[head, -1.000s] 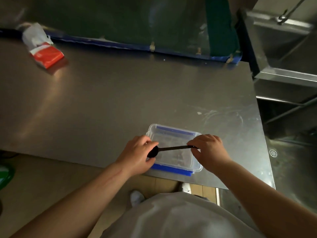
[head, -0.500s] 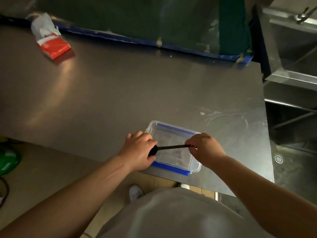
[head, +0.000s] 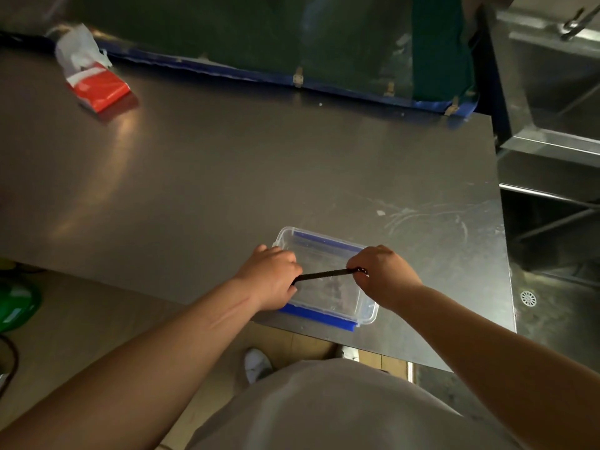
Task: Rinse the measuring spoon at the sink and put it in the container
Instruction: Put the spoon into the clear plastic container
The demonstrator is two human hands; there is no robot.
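Note:
A clear plastic container [head: 363, 315] with blue clips sits near the front edge of the steel table [head: 227, 177]. The black measuring spoon [head: 324, 274] lies level across its open top. My left hand [head: 271, 276] is closed over the spoon's bowl end at the container's left rim, hiding the bowl. My right hand [head: 383, 274] pinches the tip of the handle at the right rim. The sink [head: 552, 102] stands beyond the table's right end.
A red and white packet [head: 94, 79] lies at the table's far left. A green panel with blue edging [head: 324, 37] runs along the back. A floor drain [head: 528, 298] shows at the right, and a green object [head: 16, 303] sits on the floor at the left.
My left hand has closed further over the spoon's bowl, which showed before. The spoon stays across the container, and both hands keep their hold.

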